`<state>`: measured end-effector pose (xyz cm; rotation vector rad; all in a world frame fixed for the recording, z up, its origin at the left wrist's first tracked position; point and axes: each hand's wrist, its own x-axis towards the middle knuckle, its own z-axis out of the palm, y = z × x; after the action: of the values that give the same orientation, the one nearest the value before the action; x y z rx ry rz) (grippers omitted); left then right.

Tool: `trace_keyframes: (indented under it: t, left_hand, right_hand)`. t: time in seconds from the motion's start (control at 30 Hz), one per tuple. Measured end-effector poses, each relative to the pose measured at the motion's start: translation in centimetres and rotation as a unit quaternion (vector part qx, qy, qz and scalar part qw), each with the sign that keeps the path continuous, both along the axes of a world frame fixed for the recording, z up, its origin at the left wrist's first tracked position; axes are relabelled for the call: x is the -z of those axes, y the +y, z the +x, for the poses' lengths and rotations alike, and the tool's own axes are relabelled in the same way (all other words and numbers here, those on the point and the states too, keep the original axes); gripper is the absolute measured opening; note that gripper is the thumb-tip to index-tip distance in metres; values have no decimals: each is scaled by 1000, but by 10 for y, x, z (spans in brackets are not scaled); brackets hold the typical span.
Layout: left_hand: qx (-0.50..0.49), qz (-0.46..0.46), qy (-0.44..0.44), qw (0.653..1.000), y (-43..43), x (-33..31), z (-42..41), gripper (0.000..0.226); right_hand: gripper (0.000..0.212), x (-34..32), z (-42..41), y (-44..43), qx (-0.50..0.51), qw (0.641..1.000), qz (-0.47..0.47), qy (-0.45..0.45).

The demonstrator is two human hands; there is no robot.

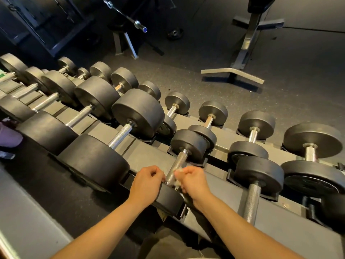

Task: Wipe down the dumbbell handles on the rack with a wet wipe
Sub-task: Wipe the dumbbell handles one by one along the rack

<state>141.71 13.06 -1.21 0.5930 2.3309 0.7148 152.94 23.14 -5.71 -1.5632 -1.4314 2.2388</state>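
Colour log, head view. I read the heads of the dumbbell as matte charcoal-black, and its handle as bright silver with fine crosshatch knurling. The wet wipe is white. The rack is flat mid-grey. The floor is dark grey, flecked with pale specks. The barbell end cap is blue. The cloth at far left is dull purple. The bench frame is light grey.

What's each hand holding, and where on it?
Right hand pinches a crumpled wet wipe in its fingers, against the near end of the dumbbell handle. Left hand sits curled on that dumbbell's near head; whether it grips can't be told.
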Motion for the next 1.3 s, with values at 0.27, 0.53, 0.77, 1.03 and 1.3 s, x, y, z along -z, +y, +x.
trace_keyframes:
  t: [0.27,0.53,0.77,1.03,1.3]
  left_hand:
    - [-44,36,9,998,-1,-1,4,32]
    - [-106,109,5,988,-5,1,4,33]
    - [-133,129,-3,983,-7,1,6,36]
    - [-157,120,-9,980,-6,0,7,29]
    - [-146,118,4,982,-12,8,7,26]
  right_hand:
    - [11,-3,-15,16,12,982,187,1]
    - [7,-18,-16,27,-337,925,159,71]
    - [20,-33,-32,47,-587,704,380,121]
    - [32,-28,-68,72,-635,448,626,-58]
    - [18,-21,-16,31,-488,781,365,133]
